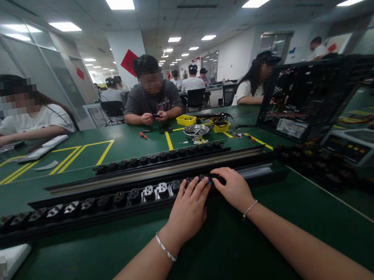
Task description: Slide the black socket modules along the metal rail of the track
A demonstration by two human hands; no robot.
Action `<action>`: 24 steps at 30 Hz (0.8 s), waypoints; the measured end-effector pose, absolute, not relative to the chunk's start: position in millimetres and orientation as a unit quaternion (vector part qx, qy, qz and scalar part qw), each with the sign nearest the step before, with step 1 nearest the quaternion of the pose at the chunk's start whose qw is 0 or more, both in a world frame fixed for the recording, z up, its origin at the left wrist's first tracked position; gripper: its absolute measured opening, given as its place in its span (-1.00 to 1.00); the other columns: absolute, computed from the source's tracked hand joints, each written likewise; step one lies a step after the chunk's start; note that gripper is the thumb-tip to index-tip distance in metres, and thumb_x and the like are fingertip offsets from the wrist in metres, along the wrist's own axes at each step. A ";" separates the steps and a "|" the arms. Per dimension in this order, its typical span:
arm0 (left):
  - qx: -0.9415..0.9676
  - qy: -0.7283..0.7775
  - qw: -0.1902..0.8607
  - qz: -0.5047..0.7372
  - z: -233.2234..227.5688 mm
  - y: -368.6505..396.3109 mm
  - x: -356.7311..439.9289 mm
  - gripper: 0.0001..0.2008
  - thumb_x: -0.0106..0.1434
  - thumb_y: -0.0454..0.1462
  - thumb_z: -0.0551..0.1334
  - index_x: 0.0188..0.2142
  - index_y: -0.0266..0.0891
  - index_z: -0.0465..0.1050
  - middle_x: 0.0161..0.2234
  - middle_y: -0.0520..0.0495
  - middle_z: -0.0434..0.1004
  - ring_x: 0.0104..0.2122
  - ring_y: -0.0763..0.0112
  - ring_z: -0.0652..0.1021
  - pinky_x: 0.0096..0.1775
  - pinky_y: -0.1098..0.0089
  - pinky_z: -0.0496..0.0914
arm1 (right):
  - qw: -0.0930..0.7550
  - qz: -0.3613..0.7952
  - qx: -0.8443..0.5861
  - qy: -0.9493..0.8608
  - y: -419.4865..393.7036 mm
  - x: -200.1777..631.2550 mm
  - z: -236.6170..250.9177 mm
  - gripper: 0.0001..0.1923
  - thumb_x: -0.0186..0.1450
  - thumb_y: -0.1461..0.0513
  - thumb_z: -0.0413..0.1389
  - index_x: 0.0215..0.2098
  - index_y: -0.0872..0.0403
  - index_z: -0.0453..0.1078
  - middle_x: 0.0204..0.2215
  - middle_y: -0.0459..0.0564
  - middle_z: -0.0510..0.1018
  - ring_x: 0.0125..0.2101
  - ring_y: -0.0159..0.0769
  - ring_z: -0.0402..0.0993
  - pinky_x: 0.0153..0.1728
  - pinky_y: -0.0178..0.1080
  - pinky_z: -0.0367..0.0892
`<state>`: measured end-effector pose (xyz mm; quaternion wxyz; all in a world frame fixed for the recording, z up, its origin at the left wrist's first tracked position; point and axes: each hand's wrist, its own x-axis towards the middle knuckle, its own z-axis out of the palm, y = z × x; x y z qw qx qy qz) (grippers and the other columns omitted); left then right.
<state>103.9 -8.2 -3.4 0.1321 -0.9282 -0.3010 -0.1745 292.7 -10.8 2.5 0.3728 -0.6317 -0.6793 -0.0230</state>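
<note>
A long black rail (79, 222) lies across the green table, with a row of black socket modules (102, 201) in it; a few show bright metal on top. My left hand (188, 210) rests on the right part of the row, fingers stretched out side by side over the modules. Just right of it, my right hand (234, 188) is curled with thumb and forefinger around a black socket module (219, 178), partly hidden by the fingers. Beyond its hold, the rail's bare channel (257, 171) continues to the right.
Behind lie another rail (156, 171) and a second socket row (154, 158). Loose black parts (330, 169) are heaped at right, near an open computer case (284, 105) and a grey-white device (368, 144). A metal bowl (196, 132) and yellow bins (186, 120) stand before a seated co-worker (151, 93).
</note>
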 end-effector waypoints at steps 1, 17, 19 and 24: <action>-0.928 -0.301 0.132 -0.174 -3.4 -8.1 104.0 -0.45 0.28 -0.20 0.06 0.25 -0.18 0.05 0.29 -0.05 0.05 0.26 0.20 0.07 0.25 0.07 -0.07 | 0.374 -0.024 -0.635 -0.676 -10.6 293.6 2.2 -0.73 0.23 0.22 0.00 -0.15 0.04 0.44 -0.15 0.02 0.53 -0.10 -0.21 0.40 -0.01 -0.11 0.26; -0.928 -0.302 0.130 -0.173 -4.3 -7.0 104.7 -0.48 0.29 -0.21 0.03 0.24 -0.18 0.08 0.29 -0.01 0.05 0.26 0.20 0.08 0.24 0.04 -0.05 | 0.323 -0.086 -0.708 -0.622 -7.9 294.8 2.6 -0.70 0.20 0.12 0.04 -0.17 0.07 0.42 -0.17 0.08 0.53 -0.12 -0.12 0.40 -0.03 -0.06 0.20; -0.929 -0.301 0.132 -0.172 -4.5 -6.8 104.4 -0.48 0.29 -0.21 0.03 0.24 -0.18 0.07 0.30 -0.02 0.04 0.26 0.20 0.07 0.24 0.05 -0.05 | 0.324 -0.089 -0.712 -0.617 -8.0 294.8 2.2 -0.71 0.20 0.13 0.04 -0.17 0.07 0.42 -0.18 0.08 0.54 -0.12 -0.12 0.40 -0.02 -0.05 0.18; -0.928 -0.301 0.141 -0.169 -4.2 -6.9 103.6 -0.46 0.29 -0.20 0.05 0.25 -0.16 0.05 0.29 -0.03 0.05 0.26 0.21 0.08 0.24 0.06 -0.04 | 0.338 -0.101 -0.711 -0.609 -8.4 296.0 0.7 -0.71 0.19 0.13 0.04 -0.16 0.04 0.41 -0.19 0.06 0.54 -0.13 -0.13 0.40 -0.02 -0.05 0.16</action>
